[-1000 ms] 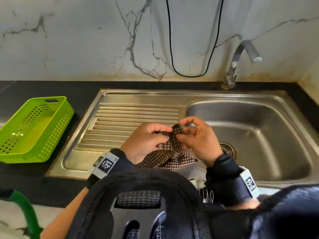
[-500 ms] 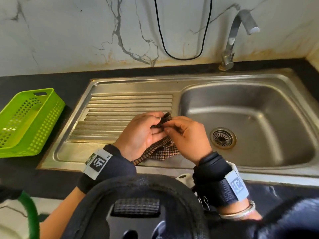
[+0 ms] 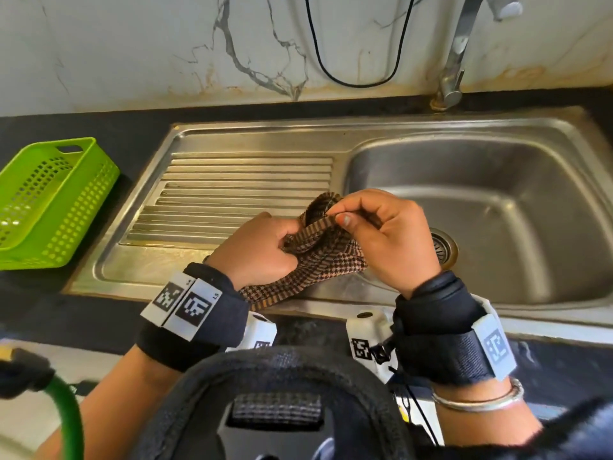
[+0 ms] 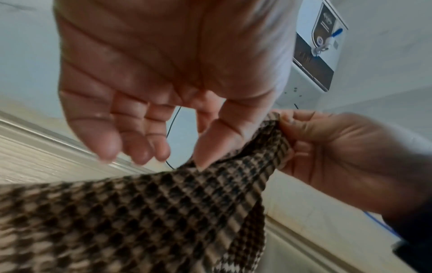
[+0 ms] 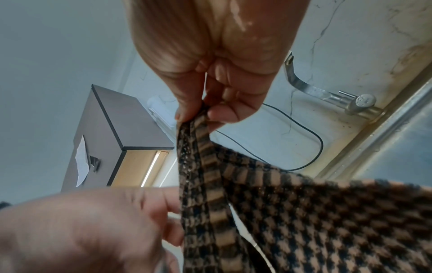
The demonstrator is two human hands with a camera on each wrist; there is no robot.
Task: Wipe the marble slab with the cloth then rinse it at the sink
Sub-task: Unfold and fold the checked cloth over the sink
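A brown checked cloth point(image 3: 323, 260) hangs between both hands over the front rim of the steel sink point(image 3: 497, 207), at the divide between drainboard and basin. My left hand point(image 3: 262, 250) grips a bunched part of it with curled fingers. In the left wrist view the thumb and forefinger of the left hand point(image 4: 205, 147) pinch the cloth point(image 4: 163, 212), while the other fingers curl free. My right hand point(image 3: 381, 227) pinches a folded corner between thumb and forefinger and holds it raised. The right wrist view shows the right hand point(image 5: 205, 110) nipping the cloth point(image 5: 304, 221) by its striped edge.
The tap point(image 3: 454, 61) stands behind the basin at the back right, and the drain point(image 3: 442, 249) lies just right of my right hand. A green perforated basket point(image 3: 49, 204) sits on the black counter at left. A black cable point(image 3: 358, 83) loops down the marble wall point(image 3: 149, 61).
My right hand has pulled a corner of the cloth up and away from the left hand, which keeps hold of the bunched part. The view has tilted down towards the sink.
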